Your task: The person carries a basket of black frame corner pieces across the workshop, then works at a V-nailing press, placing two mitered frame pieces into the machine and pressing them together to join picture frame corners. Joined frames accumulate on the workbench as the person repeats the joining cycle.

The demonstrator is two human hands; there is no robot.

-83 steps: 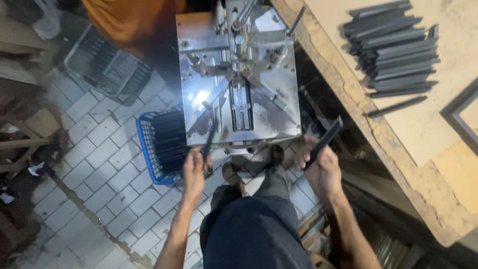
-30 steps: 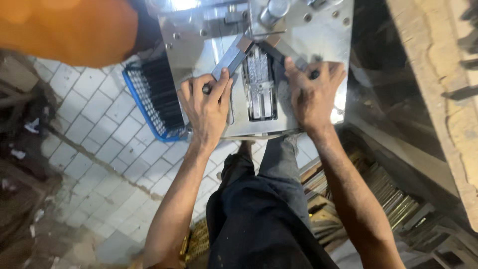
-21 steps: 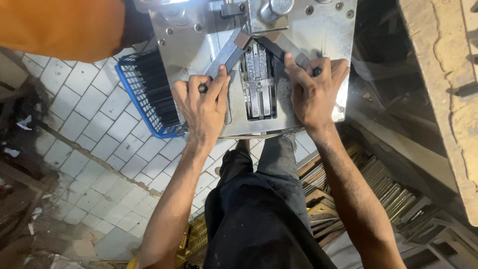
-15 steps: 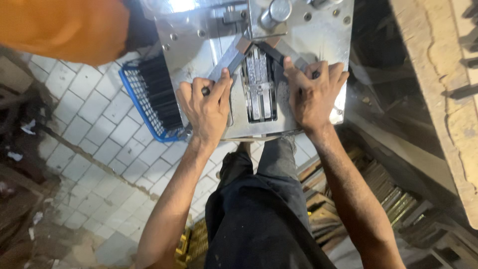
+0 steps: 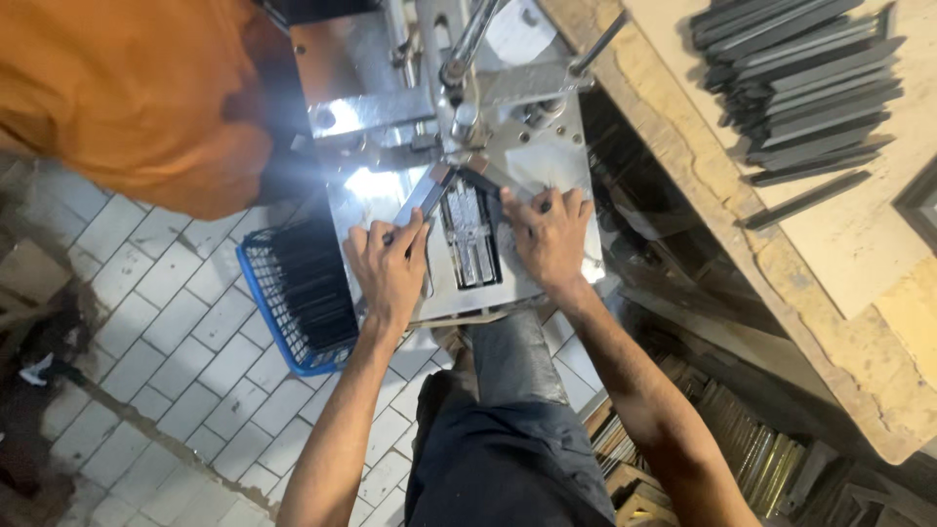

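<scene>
Head view, looking straight down: my left hand (image 5: 388,268) lies flat on the shiny steel machine plate (image 5: 547,176), fingers curled over a dark moulding strip with a pale bright face (image 5: 422,198), pinning it down rather than lifting it. My right hand (image 5: 549,232) presses the second dark moulding strip (image 5: 480,182) the same way, palm down, fingers spread over its lower end. Each strip sits directly under and just ahead of its own hand, so neither hand is nearer than the other. The long axes are what matter: the left strip runs up and to the right from my fingers, the right strip up and to the left, and the two point at each other, meeting in a corner just below the upright steel clamp post (image 5: 459,73) near the plate's far edge. Between my hands lies the ribbed metal slot block (image 5: 470,234), running straight toward me. Off the plate's left edge stands a blue wire basket of dark strips (image 5: 293,293); an orange-sleeved person (image 5: 127,88) leans in on the far left.
</scene>
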